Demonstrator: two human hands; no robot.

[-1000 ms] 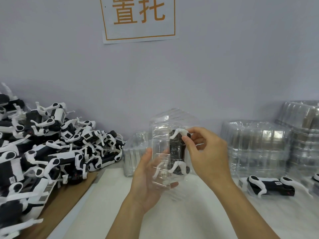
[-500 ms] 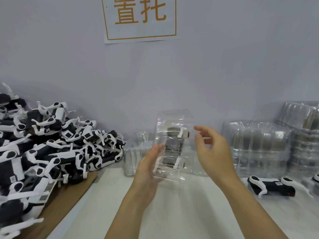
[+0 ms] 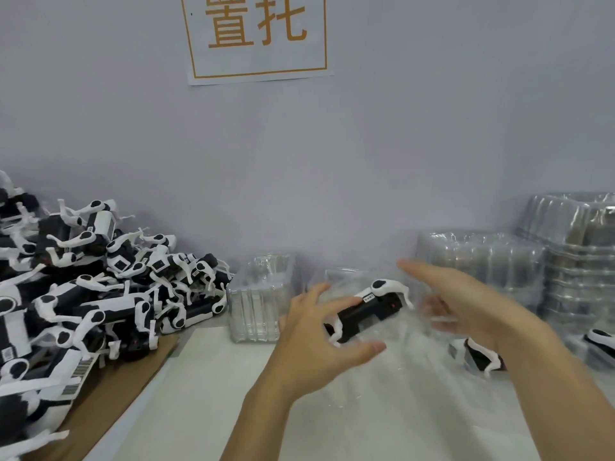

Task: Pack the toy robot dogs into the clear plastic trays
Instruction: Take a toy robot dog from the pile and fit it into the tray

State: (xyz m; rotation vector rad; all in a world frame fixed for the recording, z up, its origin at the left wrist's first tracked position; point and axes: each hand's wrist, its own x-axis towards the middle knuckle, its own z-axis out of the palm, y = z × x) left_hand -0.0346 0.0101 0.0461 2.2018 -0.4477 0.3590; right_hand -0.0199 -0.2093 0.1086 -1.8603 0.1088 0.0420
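Observation:
Between my hands a clear plastic tray (image 3: 346,277) lies sideways above the white table, blurred by motion. One black-and-white toy robot dog (image 3: 366,311) sits inside it, white legs showing at both ends. My left hand (image 3: 312,341) grips the tray's left end, thumb below and fingers spread over the top. At the tray's right end my right hand (image 3: 466,304) has its fingers stretched out straight, and some of them show through the plastic. A large pile of loose robot dogs (image 3: 83,294) fills the left side.
A stack of empty clear trays (image 3: 259,301) stands behind my left hand. Taller stacks of trays (image 3: 482,261) line the back right. One loose dog (image 3: 479,357) lies on the table under my right forearm, another (image 3: 602,337) at the right edge. Brown cardboard (image 3: 109,400) underlies the pile.
The tray with the dog has turned from upright to lying sideways and dropped lower. My right hand let go of the dog's leg, opened, and now reaches to the tray's right end.

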